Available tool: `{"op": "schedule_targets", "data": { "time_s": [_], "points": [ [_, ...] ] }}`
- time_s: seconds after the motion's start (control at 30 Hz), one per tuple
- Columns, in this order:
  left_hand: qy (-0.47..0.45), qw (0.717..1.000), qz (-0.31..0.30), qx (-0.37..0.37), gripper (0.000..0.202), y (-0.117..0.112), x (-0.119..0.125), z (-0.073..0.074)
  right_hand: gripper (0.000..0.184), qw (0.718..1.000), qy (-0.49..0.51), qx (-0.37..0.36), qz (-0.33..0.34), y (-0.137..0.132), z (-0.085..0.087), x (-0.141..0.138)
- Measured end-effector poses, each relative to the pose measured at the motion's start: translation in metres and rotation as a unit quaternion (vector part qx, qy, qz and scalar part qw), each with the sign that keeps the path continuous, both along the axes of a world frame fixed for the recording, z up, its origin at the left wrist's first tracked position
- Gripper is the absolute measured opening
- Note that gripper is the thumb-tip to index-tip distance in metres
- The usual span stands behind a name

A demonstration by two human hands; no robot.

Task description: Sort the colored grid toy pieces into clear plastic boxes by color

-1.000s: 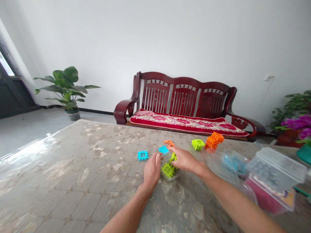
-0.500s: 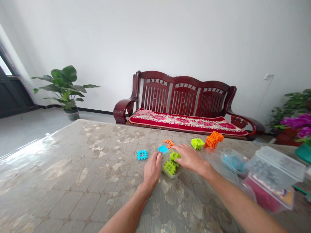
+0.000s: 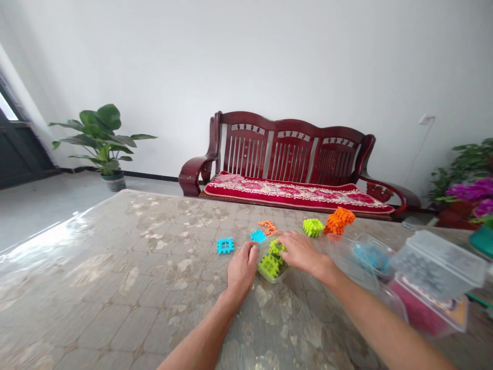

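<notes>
Hands shift apart: left hand (image 3: 242, 272) at nine o'clock, right hand (image 3: 302, 252) at three, fingers (image 3: 251, 247) on the rim of a clear tub (image 3: 284, 274) holding two green blocks (image 3: 269, 266), grip unclear.

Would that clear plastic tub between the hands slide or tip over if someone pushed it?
It would probably slide easily: the clear plastic tub looks thin-walled and light, holding only a few green grid pieces. Its low, wide shape suggests it would skid rather than tip, especially on the glossy tabletop. The thin walls might flex slightly if squeezed.
</notes>
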State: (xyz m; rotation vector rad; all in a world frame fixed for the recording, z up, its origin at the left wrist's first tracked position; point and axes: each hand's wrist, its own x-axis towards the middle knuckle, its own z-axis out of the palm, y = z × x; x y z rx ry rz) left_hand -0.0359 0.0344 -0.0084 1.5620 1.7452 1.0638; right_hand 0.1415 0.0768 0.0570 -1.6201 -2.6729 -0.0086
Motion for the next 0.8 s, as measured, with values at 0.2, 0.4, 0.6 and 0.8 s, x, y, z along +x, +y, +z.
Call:
{"op": "schedule_targets", "data": {
  "time_s": [0.2, 0.4, 0.6, 0.8],
  "points": [
    [0.003, 1.0, -0.007, -0.002, 0.038, 0.0, 0.0, 0.001, 0.02, 0.998, 0.048, -0.032, -0.003, 0.003, 0.0, 0.003],
    [0.0, 1.0, -0.01, -0.005, 0.039, 0.0, 0.0, 0.0, 0.027, 0.973, 0.206, 0.035, -0.094, 0.027, 0.012, 0.023],
    [0.004, 1.0, -0.01, -0.006, 0.038, 0.001, 0.0, -0.002, 0.045, 0.963, 0.123, 0.107, -0.214, 0.065, 0.018, 0.056],
    [0.019, 1.0, -0.011, -0.012, 0.039, 0.002, 0.0, -0.003, 0.05, 0.959, -0.022, 0.034, -0.281, 0.077, 0.013, 0.063]
  ]
}}
